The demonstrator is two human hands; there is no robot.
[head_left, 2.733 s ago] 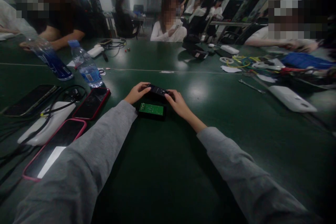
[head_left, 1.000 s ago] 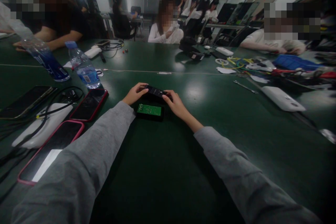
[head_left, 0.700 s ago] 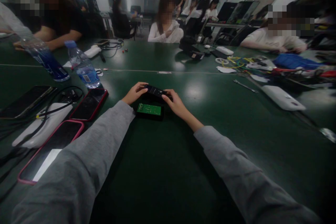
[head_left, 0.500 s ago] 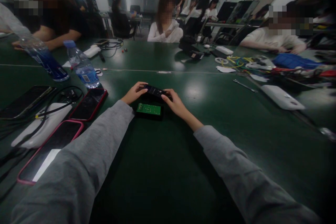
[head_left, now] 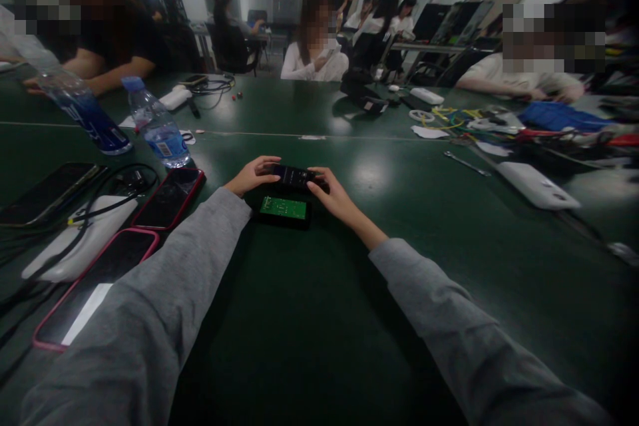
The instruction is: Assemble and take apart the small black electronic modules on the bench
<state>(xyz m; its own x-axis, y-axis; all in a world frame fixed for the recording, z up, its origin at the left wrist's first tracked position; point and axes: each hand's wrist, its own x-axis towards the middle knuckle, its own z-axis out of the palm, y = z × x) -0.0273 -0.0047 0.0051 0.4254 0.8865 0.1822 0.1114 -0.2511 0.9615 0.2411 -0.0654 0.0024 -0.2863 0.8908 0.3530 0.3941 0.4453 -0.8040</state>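
Between my hands is a flat black rectangular piece [head_left: 293, 176] with small pale markings on its face; its exact kind I cannot make out. My left hand [head_left: 252, 175] grips its left end, thumb in front and fingers behind. At the right end, the thumb and fingers of my right hand [head_left: 332, 193] are closed on it too. Just in front of the piece, on the dark green table [head_left: 309, 319], lies a green circuit board [head_left: 283, 208] set in a shallow black case [head_left: 282, 223]. Neither hand touches the board.
Phones, including one in a pink case [head_left: 150, 237], a white power bank [head_left: 80, 239] and cables lie to the left, with a water bottle [head_left: 167, 140] behind. Right are a wrench [head_left: 466, 164], another white device [head_left: 536, 184] and tangled wires [head_left: 454, 116]. People sit across the table.
The black piece has turned so that more of its marked face shows and it lies more level. My left hand has shifted slightly left; my right hand has hardly moved.
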